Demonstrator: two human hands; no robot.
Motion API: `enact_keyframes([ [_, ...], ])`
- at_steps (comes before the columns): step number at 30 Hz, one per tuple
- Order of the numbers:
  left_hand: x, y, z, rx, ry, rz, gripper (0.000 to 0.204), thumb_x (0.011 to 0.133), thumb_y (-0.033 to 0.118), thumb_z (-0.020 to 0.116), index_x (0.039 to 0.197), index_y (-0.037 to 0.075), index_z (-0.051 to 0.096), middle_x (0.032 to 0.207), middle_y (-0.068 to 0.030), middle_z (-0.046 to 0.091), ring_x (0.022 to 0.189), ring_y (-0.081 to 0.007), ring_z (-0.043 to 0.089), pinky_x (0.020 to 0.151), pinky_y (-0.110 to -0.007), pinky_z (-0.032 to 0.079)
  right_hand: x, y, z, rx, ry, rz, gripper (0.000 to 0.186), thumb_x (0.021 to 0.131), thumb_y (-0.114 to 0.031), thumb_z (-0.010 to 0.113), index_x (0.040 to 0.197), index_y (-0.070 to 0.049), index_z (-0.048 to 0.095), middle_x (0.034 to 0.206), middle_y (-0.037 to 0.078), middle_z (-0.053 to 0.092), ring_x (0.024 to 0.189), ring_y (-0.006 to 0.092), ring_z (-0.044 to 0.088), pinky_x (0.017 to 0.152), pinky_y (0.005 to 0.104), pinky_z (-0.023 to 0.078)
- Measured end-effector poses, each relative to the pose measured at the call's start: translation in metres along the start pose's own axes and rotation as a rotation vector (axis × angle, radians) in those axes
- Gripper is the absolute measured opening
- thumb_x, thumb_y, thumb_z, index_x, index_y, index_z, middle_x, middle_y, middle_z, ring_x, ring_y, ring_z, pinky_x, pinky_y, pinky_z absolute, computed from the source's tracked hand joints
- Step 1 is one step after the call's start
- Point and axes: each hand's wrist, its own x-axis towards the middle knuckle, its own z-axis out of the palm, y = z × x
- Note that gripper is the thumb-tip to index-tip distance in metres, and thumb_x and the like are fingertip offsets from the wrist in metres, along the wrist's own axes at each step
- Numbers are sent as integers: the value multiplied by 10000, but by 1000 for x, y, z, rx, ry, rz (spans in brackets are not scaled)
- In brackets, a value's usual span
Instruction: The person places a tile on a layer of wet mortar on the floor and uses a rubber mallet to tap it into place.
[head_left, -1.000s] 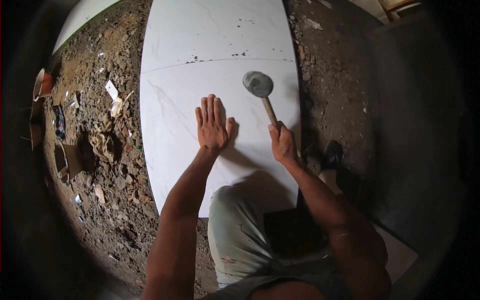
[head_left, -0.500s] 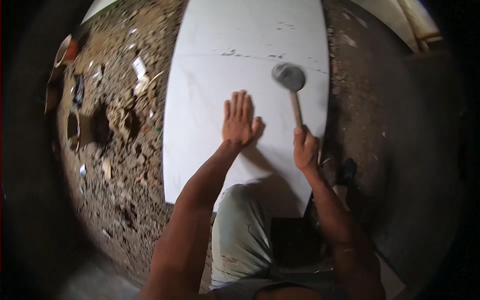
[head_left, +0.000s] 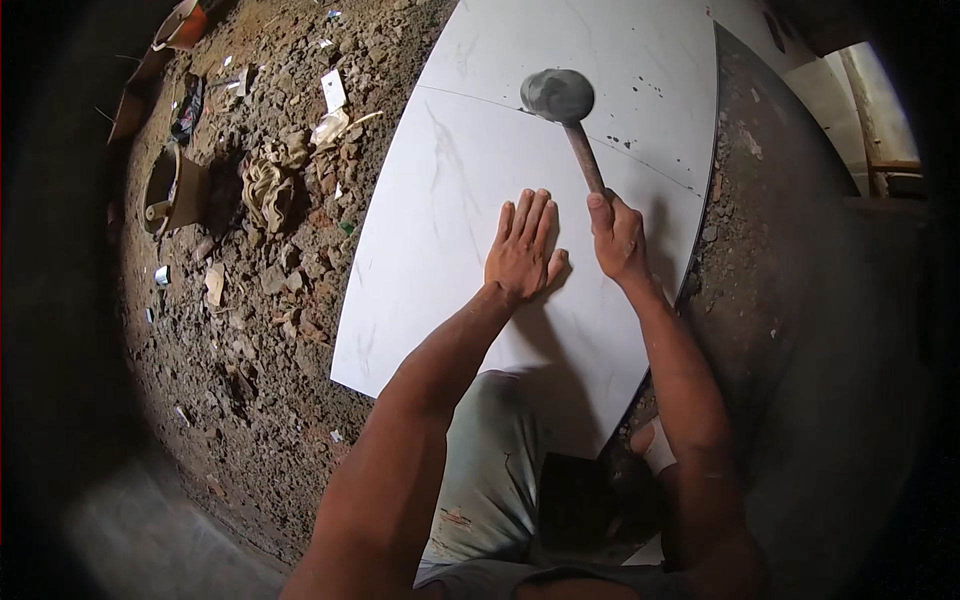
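Two hands share the white marbled tile in the middle of the frame: the left hand, palm down and fingers straight, seems placed to steady the body's weight over it, while the right hand wraps the wooden handle of a grey-headed mallet, probably gripped there to keep the head out in front, near the seam at upper centre; whether it touches, I cannot tell

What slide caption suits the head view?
Left hand palm-down on white veined tile; right hand gripping wooden-handled, round-headed grey mallet.
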Motion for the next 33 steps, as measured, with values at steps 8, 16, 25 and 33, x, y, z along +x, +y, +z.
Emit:
enact_keyframes([
  [8,-1,-1,1,-16,17,0,754,939,425,455,1511,-15,236,1600,-170,184,1499,-331,118,1215,-498,113,30,8,9,-188,-43,-43,501,1008,-431,498,773,11,520,652,272,553,651,487,552,594,508,450],
  [16,-3,9,3,-46,4,28,764,926,424,474,1509,-11,242,1606,-162,174,1502,-325,116,1216,-497,114,34,12,-6,-183,-71,-29,549,1017,-465,466,763,18,534,625,261,519,605,441,507,579,459,426],
  [25,54,-28,13,-8,164,62,856,914,551,501,1506,-15,253,1585,-189,235,1487,-355,167,1198,-534,135,-161,85,-38,-316,264,105,512,1034,-412,415,800,29,531,652,186,520,620,351,547,595,447,420],
  [33,141,-81,6,170,270,-115,917,920,666,394,1501,-30,259,1591,-195,224,1500,-338,119,1217,-478,82,-310,119,-47,-252,303,495,103,900,-34,627,968,-23,549,666,193,518,605,375,541,514,477,416],
])
